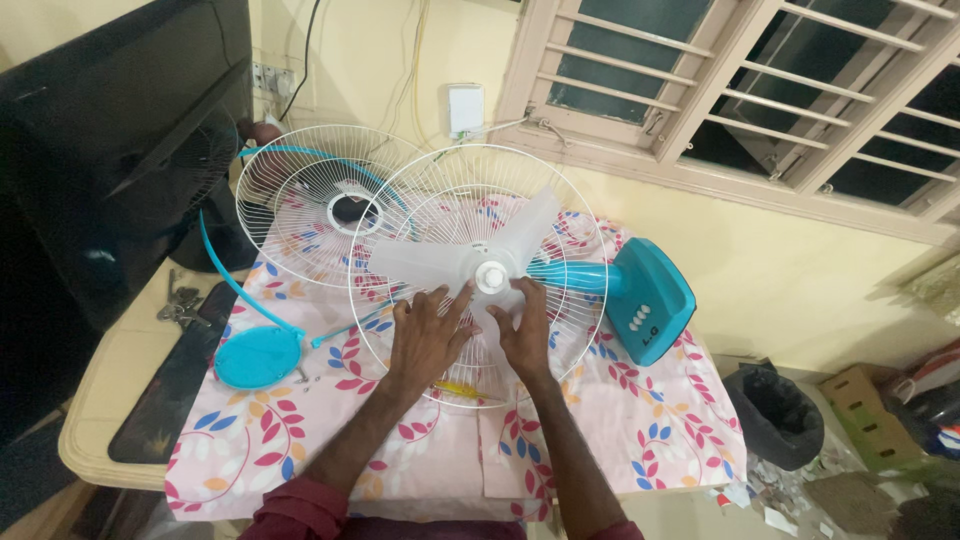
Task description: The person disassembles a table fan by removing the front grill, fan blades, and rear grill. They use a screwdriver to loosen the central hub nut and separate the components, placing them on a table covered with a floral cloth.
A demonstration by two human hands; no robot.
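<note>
A table fan lies on its back on a pink flowered cloth. Its white rear wire guard faces up with the translucent blade seated on the hub. My left hand lies flat on a blade near the hub, fingers spread. My right hand presses on the blade just below the hub. The blue fan base and its neck stick out to the right. A second white wire guard lies behind to the left. A round blue cap rests on the cloth at left.
A dark monitor stands at the left, with a black keyboard and keys on the table in front of it. A blue guard rim band curves beside the cap. A black-lined bin and cardboard boxes sit on the floor at right.
</note>
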